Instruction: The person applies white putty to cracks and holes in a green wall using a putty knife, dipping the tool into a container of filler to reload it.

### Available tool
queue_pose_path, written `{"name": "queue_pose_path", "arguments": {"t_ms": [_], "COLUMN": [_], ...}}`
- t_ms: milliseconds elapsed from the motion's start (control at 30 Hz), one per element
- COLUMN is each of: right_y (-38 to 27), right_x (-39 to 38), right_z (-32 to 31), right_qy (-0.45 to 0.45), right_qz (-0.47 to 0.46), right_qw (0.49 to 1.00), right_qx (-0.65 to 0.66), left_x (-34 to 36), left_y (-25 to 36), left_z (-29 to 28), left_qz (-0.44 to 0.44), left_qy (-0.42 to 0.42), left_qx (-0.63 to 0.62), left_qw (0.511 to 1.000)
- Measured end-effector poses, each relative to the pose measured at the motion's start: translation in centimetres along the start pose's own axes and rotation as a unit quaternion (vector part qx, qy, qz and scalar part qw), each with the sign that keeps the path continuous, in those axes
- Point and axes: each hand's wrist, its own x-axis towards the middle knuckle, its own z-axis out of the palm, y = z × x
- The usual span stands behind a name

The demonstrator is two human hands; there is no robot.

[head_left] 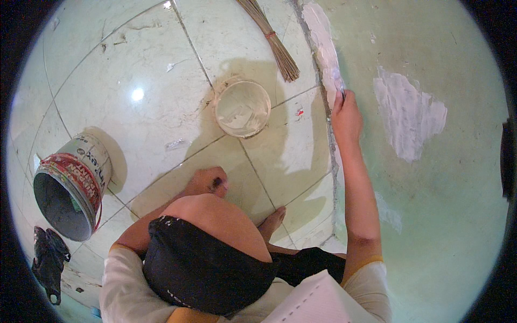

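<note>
My right hand [348,121] reaches up along the green wall, its fingers closed around what looks like a putty knife [342,92], mostly hidden by the hand. The tool meets a strip of white putty [323,43] running along the wall's lower edge. Beside my bent knee, my left hand [207,182] is curled closed with a small dark thing [217,182] showing in it, too little seen to name. Ahead of that hand, on the tiles, stands a round pale tub [243,109] with whitish smears inside.
A broader white putty patch [410,116] marks the wall. A stick broom [272,40] lies at the far side. On the left a paint bucket [75,183] rests on its side, its mouth toward me, near a black plastic bag [49,261]. Small scraps dot the tiled floor.
</note>
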Motion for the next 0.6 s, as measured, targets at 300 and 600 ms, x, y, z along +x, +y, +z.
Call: {"name": "queue_pose_path", "arguments": {"t_ms": [300,600], "right_y": [-6.2,-6.5], "right_x": [9.3,15.2], "right_z": [0.2,-8.3], "right_qy": [0.103,0.083], "right_qz": [-0.108,-0.118], "right_qw": [0.988,0.985], "right_qx": [0.032,0.092], "left_x": [9.3,11.7], "left_y": [2.4,2.6], "left_z": [-18.2,-20.9], "left_qz": [0.160,0.086], "left_qy": [0.546,0.569], "left_qx": [0.153,0.170], "left_qw": [0.808,0.800]}}
